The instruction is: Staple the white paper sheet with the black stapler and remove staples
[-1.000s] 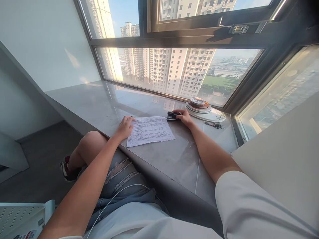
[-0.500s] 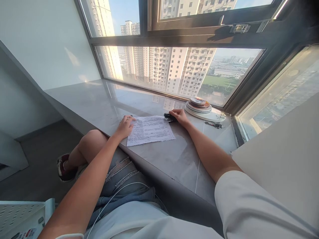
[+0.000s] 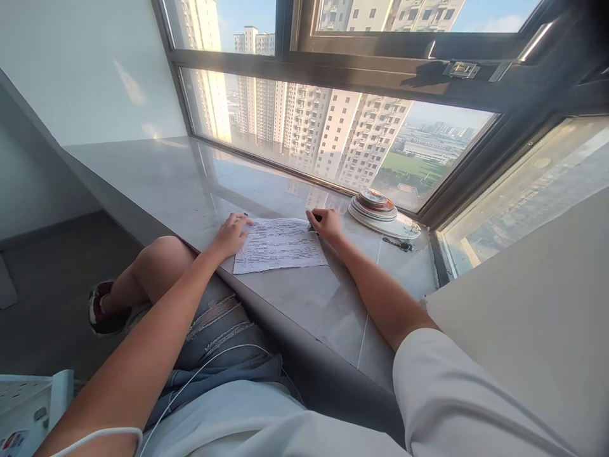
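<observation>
A printed sheet of paper [image 3: 280,246], covered in lines of text, lies on the grey stone sill. My left hand [image 3: 231,235] rests on its upper left corner, fingers stretched out and pressing lightly on the page. At the upper right corner, my right hand [image 3: 326,225] is closed around a small black stapler [image 3: 314,221], whose front end meets the paper's edge. Most of the stapler is hidden by my fingers, and whether it is pressed down cannot be made out.
Beside the window, a stack of round plates or lids [image 3: 373,206] stands to the right of my right hand. A bunch of keys [image 3: 399,244] lies in front of it. The sill's front edge [image 3: 285,330] runs above my legs, and a white cable [image 3: 204,368] crosses my lap.
My right hand has moved left onto the paper's corner with the stapler, and its fingers now wrap further over it. The left hand stays on the sheet. The whole view has shifted slightly.
</observation>
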Action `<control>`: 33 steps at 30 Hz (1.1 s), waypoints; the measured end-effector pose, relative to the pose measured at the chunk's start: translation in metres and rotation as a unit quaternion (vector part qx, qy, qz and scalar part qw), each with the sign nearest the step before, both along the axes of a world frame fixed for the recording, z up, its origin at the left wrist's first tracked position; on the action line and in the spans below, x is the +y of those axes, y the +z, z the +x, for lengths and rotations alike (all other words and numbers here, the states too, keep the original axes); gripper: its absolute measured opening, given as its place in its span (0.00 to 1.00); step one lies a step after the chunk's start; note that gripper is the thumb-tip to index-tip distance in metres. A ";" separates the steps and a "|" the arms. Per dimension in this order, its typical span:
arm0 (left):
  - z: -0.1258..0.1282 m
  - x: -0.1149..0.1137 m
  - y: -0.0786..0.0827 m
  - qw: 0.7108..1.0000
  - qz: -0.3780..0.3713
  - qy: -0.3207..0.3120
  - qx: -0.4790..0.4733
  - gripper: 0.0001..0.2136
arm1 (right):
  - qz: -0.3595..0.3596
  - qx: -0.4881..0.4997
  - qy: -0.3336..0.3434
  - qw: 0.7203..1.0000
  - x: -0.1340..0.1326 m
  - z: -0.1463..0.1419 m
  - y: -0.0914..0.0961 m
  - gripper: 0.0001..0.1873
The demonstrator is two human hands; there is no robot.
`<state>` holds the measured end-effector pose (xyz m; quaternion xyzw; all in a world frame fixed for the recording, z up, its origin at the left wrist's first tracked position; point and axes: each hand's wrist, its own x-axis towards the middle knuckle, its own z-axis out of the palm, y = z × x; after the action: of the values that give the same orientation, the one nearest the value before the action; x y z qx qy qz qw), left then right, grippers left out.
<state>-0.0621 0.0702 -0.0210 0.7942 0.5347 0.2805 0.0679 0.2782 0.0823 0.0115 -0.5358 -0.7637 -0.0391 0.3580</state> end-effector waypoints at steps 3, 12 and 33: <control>0.000 0.001 -0.001 1.000 -0.002 0.001 -0.003 0.17 | 0.003 -0.018 0.003 1.000 0.001 0.003 -0.002 0.26; 0.000 -0.002 0.001 1.000 -0.019 -0.008 -0.013 0.17 | -0.027 -0.041 -0.037 0.998 0.000 0.004 -0.004 0.28; 0.001 -0.001 -0.002 0.999 -0.017 -0.014 -0.023 0.17 | -0.075 -0.114 -0.065 0.988 0.005 -0.003 -0.004 0.38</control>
<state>-0.0612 0.0691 -0.0228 0.7935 0.5266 0.2889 0.0976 0.2747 0.0875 0.0071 -0.6018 -0.7637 -0.0663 0.2241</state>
